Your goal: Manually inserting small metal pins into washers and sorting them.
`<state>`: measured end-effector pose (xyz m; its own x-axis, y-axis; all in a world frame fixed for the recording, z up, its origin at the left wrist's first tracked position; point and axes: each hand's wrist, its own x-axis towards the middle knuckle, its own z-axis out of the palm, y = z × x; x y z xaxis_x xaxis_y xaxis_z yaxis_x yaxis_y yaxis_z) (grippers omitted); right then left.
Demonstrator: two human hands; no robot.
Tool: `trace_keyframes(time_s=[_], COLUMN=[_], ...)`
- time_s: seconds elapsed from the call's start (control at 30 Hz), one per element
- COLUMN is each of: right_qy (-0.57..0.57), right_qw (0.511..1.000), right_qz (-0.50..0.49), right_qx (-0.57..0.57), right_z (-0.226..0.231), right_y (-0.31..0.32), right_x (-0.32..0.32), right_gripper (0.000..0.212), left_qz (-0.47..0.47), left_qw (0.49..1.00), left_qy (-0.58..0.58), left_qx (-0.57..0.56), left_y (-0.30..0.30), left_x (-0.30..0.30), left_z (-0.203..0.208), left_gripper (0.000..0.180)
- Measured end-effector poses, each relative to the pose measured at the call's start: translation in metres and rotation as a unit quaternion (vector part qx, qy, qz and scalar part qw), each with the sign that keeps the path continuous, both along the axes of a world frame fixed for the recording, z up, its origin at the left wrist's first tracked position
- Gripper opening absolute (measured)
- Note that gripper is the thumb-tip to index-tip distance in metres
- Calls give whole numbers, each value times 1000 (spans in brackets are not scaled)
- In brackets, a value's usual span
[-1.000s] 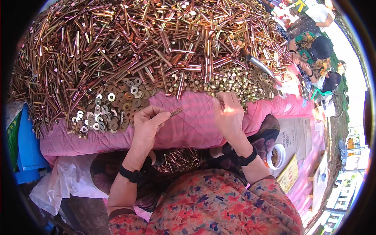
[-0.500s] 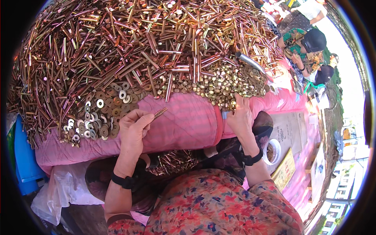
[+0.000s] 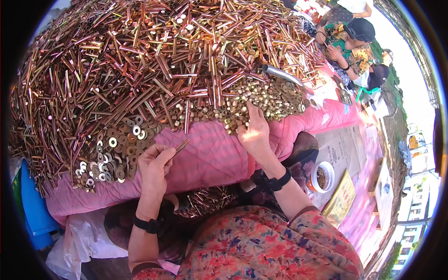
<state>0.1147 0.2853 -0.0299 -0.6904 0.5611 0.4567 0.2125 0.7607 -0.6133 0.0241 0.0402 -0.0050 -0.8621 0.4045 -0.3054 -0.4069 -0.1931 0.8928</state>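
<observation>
Head view: left hand (image 3: 153, 170) pinches a slim coppery rod (image 3: 182, 146) above pink quilt (image 3: 210, 156); right hand (image 3: 255, 134), half-curled at brass-coloured nuts (image 3: 232, 103), hold unclear.
A loose pinch could drop the rod; nudged nuts might scatter.

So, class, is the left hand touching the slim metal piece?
Touching: the head view shows the left hand pinching the slim metal piece by one end.

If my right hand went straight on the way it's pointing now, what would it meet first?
Your right hand would likely meet the small brass-coloured pieces first, directly ahead of it; whether they touch is hard to tell.
</observation>
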Motion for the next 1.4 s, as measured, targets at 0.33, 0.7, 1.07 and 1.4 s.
trace_keyframes(time_s=[0.33,0.7,1.07,1.4], right_qy=[-14,17,-45,22], right_qw=[998,987,958,853], right_qz=[41,158,186,323], right_qx=[-35,23,214,-410], right_z=[11,15,20,30], right_y=[-54,-66,-78,-88], right_x=[-33,-22,-24,-21], right_gripper=[68,54,12,15], left_qz=[8,26,38,2], left_qw=[1000,1000,999,999], left_qy=[2,-4,-7,-26], left_qx=[-7,13,18,23], left_y=[1,-4,-5,-18], left_x=[-1,-3,-3,-6], left_z=[0,-3,-1,9], left_gripper=[6,7,7,8])
